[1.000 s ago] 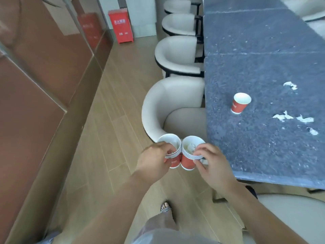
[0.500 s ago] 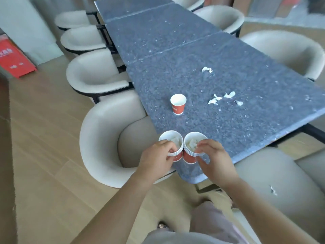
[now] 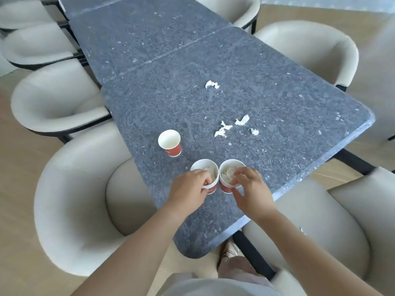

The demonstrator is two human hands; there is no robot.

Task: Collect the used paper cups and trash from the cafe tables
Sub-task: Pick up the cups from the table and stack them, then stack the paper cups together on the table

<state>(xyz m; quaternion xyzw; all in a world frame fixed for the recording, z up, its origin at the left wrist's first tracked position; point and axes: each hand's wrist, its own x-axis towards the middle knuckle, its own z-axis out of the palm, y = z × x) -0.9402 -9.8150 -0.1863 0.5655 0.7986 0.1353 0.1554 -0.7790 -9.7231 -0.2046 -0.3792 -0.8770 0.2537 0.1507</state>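
Note:
My left hand [image 3: 189, 189] grips a stack of red paper cups [image 3: 206, 169] with crumpled tissue inside. Right beside it, my right hand [image 3: 249, 189] grips a second stack of red cups [image 3: 229, 170], also stuffed with tissue. Both stacks are at the near end of the grey stone table [image 3: 277, 146]; whether they rest on it I cannot tell. A single empty red cup [image 3: 170, 143] stands upright on the table just beyond my left hand. White tissue scraps [image 3: 224, 130] lie past the cups, with another scrap [image 3: 212, 84] farther back.
Cream tub chairs surround the table: one at near left [image 3: 70, 210], one at near right [image 3: 320, 227], more along both sides [image 3: 53, 99]. The table's black leg [image 3: 252, 255] stands by my sandalled foot [image 3: 229, 251]. Wooden floor on either side.
The view has swung from the aisle to face the table end. Both hands, still holding the cup stacks side by side, have moved in over the tabletop near the single cup.

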